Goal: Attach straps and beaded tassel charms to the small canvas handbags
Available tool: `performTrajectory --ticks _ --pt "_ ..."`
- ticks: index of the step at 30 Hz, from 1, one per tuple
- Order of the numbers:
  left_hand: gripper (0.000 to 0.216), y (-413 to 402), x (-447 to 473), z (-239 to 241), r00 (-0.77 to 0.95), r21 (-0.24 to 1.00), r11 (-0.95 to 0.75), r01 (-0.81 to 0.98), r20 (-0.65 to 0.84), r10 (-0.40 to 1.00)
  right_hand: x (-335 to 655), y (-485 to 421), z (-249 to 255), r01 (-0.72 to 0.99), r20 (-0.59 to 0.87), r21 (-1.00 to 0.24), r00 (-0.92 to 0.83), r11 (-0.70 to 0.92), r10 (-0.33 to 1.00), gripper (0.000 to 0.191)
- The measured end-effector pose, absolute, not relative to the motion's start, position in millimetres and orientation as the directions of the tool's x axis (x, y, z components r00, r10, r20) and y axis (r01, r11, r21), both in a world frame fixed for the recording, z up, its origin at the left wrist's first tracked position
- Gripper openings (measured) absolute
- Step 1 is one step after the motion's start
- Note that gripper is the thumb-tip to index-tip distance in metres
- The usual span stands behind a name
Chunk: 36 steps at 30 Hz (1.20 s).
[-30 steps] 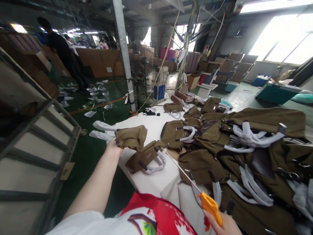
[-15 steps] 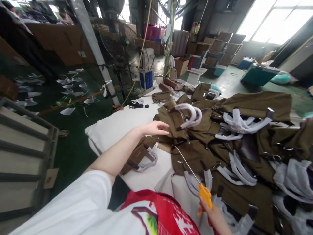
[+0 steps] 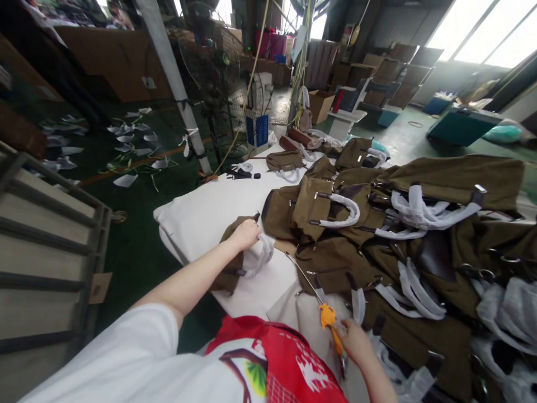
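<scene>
The left hand [image 3: 245, 234] gripped a small brown bag [image 3: 230, 271] near the edge of the white worktop [image 3: 201, 215]. The right hand [image 3: 354, 341] held an orange tool [image 3: 328, 320] with a long thin metal rod. Just beside them lay a big pile of brown bags [image 3: 335, 263] with white wrapped handles. White paper scraps [image 3: 126, 180] lay on the green floor [image 3: 142, 252].

Left hand [image 3: 244, 233] dropped from pile onto small bag [image 3: 235, 263].

Green floor [image 3: 138, 240], bright windows [image 3: 482, 33], steel pillar [image 3: 174, 84]
</scene>
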State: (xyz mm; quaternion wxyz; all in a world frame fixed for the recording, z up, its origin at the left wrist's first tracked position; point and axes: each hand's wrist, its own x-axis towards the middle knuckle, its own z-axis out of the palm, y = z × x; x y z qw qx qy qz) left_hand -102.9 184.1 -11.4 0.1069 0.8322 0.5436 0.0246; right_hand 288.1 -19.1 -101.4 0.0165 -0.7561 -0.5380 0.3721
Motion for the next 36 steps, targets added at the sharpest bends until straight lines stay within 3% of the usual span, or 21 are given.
performTrajectory --ticks 2,5,8,10,13,15,18,20,23,25,27,31,36 --pt "0.015 185 -110 19 0.344 0.176 -0.340 0.924 0.008 0.939 270 -9 -63 0.777 -0.416 -0.572 0.000 -0.262 0.909 0.041" --pt "0.023 161 -101 56 0.293 0.184 -0.306 0.934 0.095 0.951 226 5 5 0.657 -0.047 -0.748 -0.187 0.089 0.981 0.040" --pt "0.030 120 -78 74 0.352 0.248 -0.363 0.898 0.087 0.932 184 13 63 0.664 0.370 -0.633 -0.191 0.397 0.909 0.050" --pt "0.028 95 -65 78 0.461 0.433 -0.411 0.802 -0.012 0.887 164 14 85 0.683 0.505 -0.504 -0.264 0.529 0.822 0.059" --pt "0.024 68 -58 71 0.682 0.838 -0.216 0.501 -0.229 0.694 150 9 91 0.647 0.419 -0.458 -0.449 0.610 0.789 0.043" --pt "0.033 56 -60 59 0.787 0.949 0.113 0.294 -0.307 0.535 147 2 84 0.680 0.280 -0.489 -0.472 0.547 0.836 0.028" --pt "0.055 43 -63 36 0.849 0.872 0.483 0.073 -0.309 0.429 146 -12 70 0.683 0.182 -0.539 -0.477 0.493 0.860 0.024" --pt "0.064 34 -61 21 0.829 0.804 0.594 -0.037 -0.307 0.467 147 -20 68 0.626 0.275 -0.587 -0.443 0.514 0.853 0.017" --pt "0.066 25 -48 6 0.655 0.551 0.786 -0.282 -0.488 0.577 149 -27 78 0.569 0.474 -0.607 -0.302 0.555 0.827 0.011" --pt "0.063 22 -35 -1 0.539 0.379 0.826 -0.418 -0.629 0.561 146 -29 87 0.540 0.493 -0.596 -0.338 0.594 0.802 0.010" --pt "0.061 21 -23 -5 0.488 0.337 0.825 -0.453 -0.680 0.546 138 -32 93 0.566 0.363 -0.579 -0.466 0.587 0.807 0.013" --pt "0.058 19 -7 -6 0.428 0.322 0.806 -0.497 -0.717 0.550 114 -40 89 0.735 -0.101 -0.461 -0.600 0.497 0.793 0.025" --pt "0.056 13 -5 -7 0.381 0.305 0.789 -0.533 -0.746 0.546 100 -51 82 0.795 -0.292 -0.385 -0.587 0.469 0.755 0.023"
